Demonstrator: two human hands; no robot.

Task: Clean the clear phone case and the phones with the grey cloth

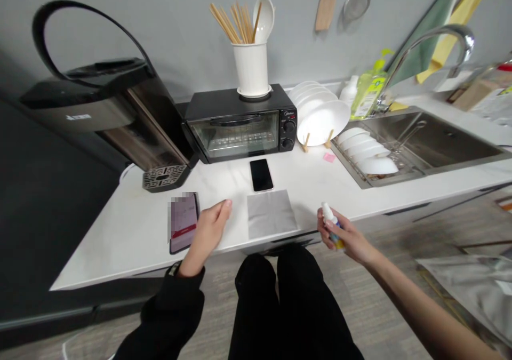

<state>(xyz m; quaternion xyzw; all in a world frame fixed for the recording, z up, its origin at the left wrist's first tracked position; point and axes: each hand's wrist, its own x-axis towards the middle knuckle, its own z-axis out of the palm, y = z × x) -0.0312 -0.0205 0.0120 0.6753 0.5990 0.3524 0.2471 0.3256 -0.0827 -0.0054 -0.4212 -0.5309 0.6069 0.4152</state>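
My left hand [208, 232] rests on the white counter [120, 237] near its front edge, fingers stretched out together, beside a phone with a lit screen [183, 222]. My right hand [340, 234] is wrapped round a small spray bottle [331, 222] with a white nozzle, held upright just off the counter's front edge. Between the hands a grey cloth [271, 213] lies flat. A second phone [261, 175], its screen dark, lies just behind the cloth.
A black toaster oven [240, 125] carries a white utensil holder [251, 66] with chopsticks. Left stands a black water dispenser [120, 114]. Right: plate rack [320, 117], sink [432, 136] with white bowls [368, 152], tap [440, 37], green soap bottle [368, 90].
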